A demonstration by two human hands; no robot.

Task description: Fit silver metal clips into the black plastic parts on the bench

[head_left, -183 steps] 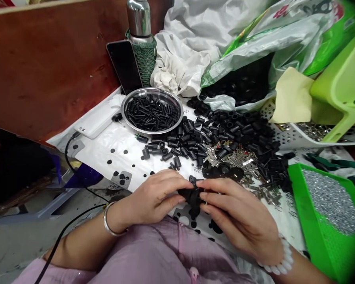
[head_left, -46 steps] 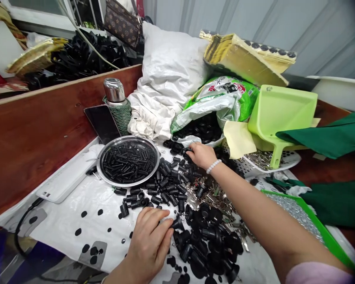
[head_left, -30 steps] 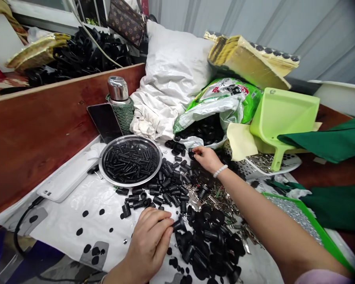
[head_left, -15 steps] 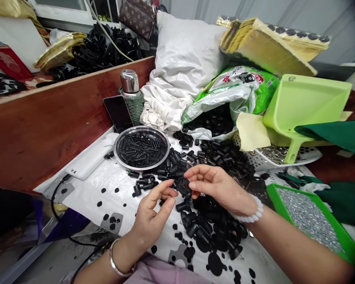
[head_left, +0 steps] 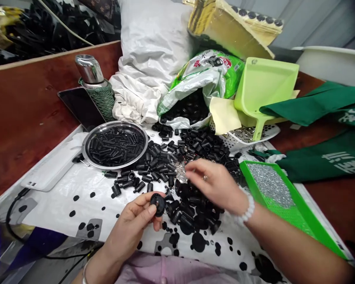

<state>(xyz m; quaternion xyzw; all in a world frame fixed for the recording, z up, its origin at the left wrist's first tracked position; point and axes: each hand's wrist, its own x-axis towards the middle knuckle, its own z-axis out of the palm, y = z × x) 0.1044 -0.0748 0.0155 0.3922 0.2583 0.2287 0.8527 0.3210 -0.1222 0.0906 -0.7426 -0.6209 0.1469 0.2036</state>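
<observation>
A black round plastic disc (head_left: 157, 204) with holes in it is pinched between the thumb and fingers of my left hand (head_left: 133, 221), low over the near part of the table. Up and to the right, my right hand (head_left: 214, 183) hovers at a small heap of shiny metal pieces (head_left: 180, 170), its fingers bent and a little apart. I make out nothing gripped in it, though the fingertips are partly smeared. Around both hands lie many black plastic sockets (head_left: 204, 142), with larger black flared parts (head_left: 192, 213) below my right hand.
A round steel tray (head_left: 85, 152) of black screw-like pieces stands left, near a white power bank (head_left: 50, 169), a phone (head_left: 81, 108) and a flask (head_left: 90, 71). At right are a green tray (head_left: 307, 221) of silver bits and a light-green dustpan (head_left: 269, 86). Behind sits an opened bag (head_left: 213, 86).
The black disc has passed from my right hand into my left. My right hand has let go and moved to the metal pieces. The view has shifted to the right.
</observation>
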